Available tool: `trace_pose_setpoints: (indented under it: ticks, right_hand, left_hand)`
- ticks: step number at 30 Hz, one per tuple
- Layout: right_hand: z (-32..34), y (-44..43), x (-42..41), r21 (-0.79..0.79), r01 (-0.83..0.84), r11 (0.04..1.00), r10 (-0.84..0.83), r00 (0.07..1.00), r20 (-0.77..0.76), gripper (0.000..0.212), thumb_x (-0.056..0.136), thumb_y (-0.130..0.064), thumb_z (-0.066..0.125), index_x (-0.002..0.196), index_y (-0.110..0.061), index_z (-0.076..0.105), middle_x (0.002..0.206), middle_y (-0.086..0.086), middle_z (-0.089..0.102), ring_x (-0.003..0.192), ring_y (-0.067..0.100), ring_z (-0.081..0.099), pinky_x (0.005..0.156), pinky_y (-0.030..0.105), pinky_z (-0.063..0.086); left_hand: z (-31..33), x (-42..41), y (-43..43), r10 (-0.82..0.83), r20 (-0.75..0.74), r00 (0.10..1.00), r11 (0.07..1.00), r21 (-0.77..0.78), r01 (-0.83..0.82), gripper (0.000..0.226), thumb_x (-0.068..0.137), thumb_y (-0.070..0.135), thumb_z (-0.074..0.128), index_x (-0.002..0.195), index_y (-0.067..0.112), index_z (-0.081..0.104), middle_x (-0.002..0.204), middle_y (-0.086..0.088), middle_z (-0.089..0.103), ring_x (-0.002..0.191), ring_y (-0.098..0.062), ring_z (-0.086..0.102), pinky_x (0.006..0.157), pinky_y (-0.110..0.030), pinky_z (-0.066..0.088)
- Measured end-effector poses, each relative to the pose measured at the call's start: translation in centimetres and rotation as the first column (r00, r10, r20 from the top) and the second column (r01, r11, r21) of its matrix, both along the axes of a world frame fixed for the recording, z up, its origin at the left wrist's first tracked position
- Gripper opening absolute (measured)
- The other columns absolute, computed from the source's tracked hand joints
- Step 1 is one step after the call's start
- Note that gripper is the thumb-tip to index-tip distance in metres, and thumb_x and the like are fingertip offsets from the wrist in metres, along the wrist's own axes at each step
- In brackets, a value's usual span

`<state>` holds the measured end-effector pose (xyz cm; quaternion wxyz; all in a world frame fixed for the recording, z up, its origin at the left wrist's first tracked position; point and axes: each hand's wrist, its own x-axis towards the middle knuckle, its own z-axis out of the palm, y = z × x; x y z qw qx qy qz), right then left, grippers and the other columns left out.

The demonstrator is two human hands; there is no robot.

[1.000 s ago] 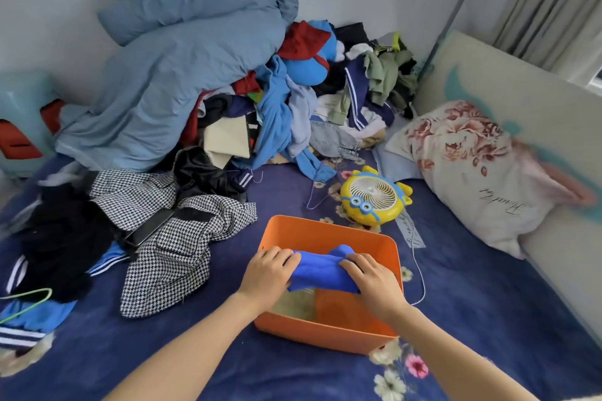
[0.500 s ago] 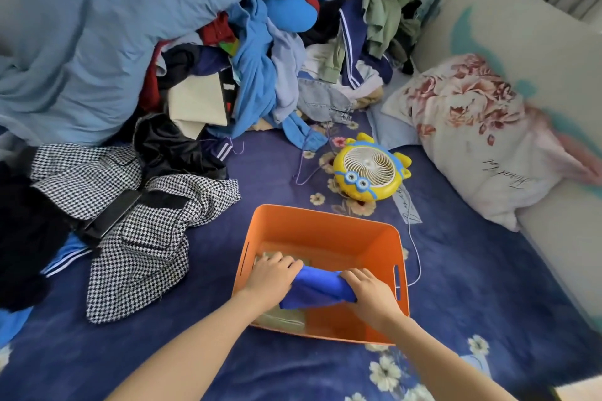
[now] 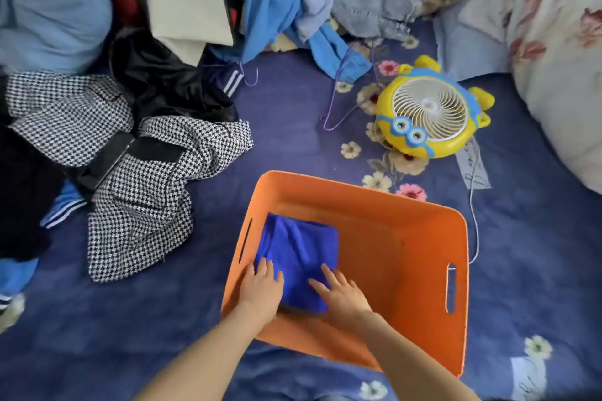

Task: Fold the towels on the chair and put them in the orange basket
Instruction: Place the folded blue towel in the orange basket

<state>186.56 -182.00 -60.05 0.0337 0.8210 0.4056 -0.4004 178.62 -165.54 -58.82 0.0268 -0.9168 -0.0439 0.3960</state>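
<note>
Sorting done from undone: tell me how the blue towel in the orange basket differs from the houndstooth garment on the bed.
The blue towel is plain blue; the houndstooth garment is black-and-white checked. The towel lies folded inside the orange basket; the garment sprawls crumpled on the bedspread outside. The left hand and right hand rest on the towel; none touches the garment. Both are cloth.

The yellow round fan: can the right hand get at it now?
Probably yes: the right hand rests in the orange plastic basket; only its far wall and blue floral bedsheet lie before the yellow round fan.
</note>
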Motion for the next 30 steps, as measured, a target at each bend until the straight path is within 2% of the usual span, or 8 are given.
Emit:
trace_pose_setpoints:
  ticks: [2,4,10,15,19,26,28,30]
  right_hand:
    - [-1.4,0.6,-0.7,-0.056,-0.029,0.998,0.025,0.997,-0.078,0.057,0.095,-0.034,0.046,0.147,-0.027,0.022,0.158,0.007,-0.007,0.145,0.028,-0.001,0.114,0.045,0.017]
    - [-2.3,0.9,-0.9,-0.069,-0.002,0.998,-0.006,0.994,-0.110,0.053,0.096,-0.040,0.042,0.145,-0.026,0.029,0.158,0.005,-0.004,0.145,0.027,-0.002,0.113,0.045,0.019]
    - [-1.2,1.0,1.0,-0.084,0.073,0.994,-0.081,0.992,-0.100,0.049,0.096,-0.032,0.041,0.143,-0.026,0.032,0.158,0.004,0.007,0.141,0.027,0.017,0.111,0.040,0.026]
    - [2.3,0.1,2.0,-0.043,0.173,0.984,-0.173,0.985,0.000,0.047,0.094,-0.029,0.041,0.141,-0.024,0.035,0.156,0.006,0.012,0.138,0.029,0.024,0.107,0.039,0.031]
    - [6.1,-1.7,2.3,0.000,0.240,0.971,-0.238,0.967,0.093,0.042,0.096,-0.030,0.038,0.137,-0.024,0.040,0.155,0.006,0.017,0.136,0.028,0.028,0.104,0.038,0.035]
    - [12.7,-4.2,1.8,0.102,0.310,0.945,-0.326,0.914,0.241,0.041,0.097,-0.030,0.039,0.137,-0.024,0.040,0.156,0.007,0.016,0.139,0.028,0.025,0.106,0.039,0.034]
    - [13.8,-4.5,1.8,0.124,0.314,0.941,-0.336,0.903,0.267,0.042,0.097,-0.027,0.038,0.139,-0.024,0.038,0.156,0.006,0.016,0.140,0.028,0.024,0.107,0.039,0.034]
    - [15.6,-5.1,1.0,0.154,0.318,0.936,-0.351,0.882,0.315,0.043,0.096,-0.026,0.039,0.140,-0.024,0.037,0.156,0.005,0.016,0.140,0.027,0.022,0.107,0.040,0.033]
  left_hand:
    - [-1.3,-1.0,-0.4,0.034,-0.103,0.994,0.999,-0.001,-0.034,0.051,0.093,0.017,0.040,0.141,0.007,0.030,0.149,-0.021,0.024,0.138,-0.035,0.022,0.113,-0.046,0.017]
    - [-2.1,-1.5,-0.5,0.059,-0.123,0.991,0.998,-0.017,-0.062,0.047,0.092,0.019,0.041,0.138,0.009,0.037,0.146,-0.018,0.029,0.133,-0.033,0.030,0.109,-0.043,0.023]
    - [-0.8,-0.3,-0.1,0.129,-0.105,0.986,0.989,-0.060,-0.136,0.039,0.094,0.027,0.041,0.129,0.010,0.045,0.136,-0.014,0.042,0.127,-0.030,0.037,0.102,-0.039,0.031]
    - [2.2,-0.3,-0.5,0.152,0.029,0.988,0.983,-0.108,-0.148,0.031,0.093,0.021,0.038,0.119,0.011,0.051,0.127,-0.010,0.050,0.120,-0.028,0.041,0.095,-0.038,0.035]
    - [4.9,-0.6,-0.1,0.145,0.168,0.975,0.983,-0.140,-0.122,0.029,0.093,0.020,0.035,0.116,0.011,0.052,0.125,-0.008,0.051,0.119,-0.026,0.042,0.094,-0.037,0.035]
    - [9.8,-1.5,1.5,0.091,0.378,0.921,0.991,-0.125,-0.047,0.029,0.093,0.025,0.039,0.114,0.013,0.054,0.121,-0.002,0.054,0.118,-0.023,0.045,0.093,-0.035,0.038]
    - [10.3,-1.6,2.2,0.110,0.441,0.891,0.986,-0.160,-0.042,0.024,0.082,0.030,0.054,0.099,0.016,0.064,0.102,0.000,0.064,0.102,-0.022,0.059,0.079,-0.032,0.047]
    - [11.5,-2.0,2.8,0.076,0.505,0.860,0.988,-0.154,0.003,0.022,0.059,0.035,0.073,0.075,0.021,0.069,0.078,0.007,0.068,0.076,-0.016,0.067,0.057,-0.025,0.051]
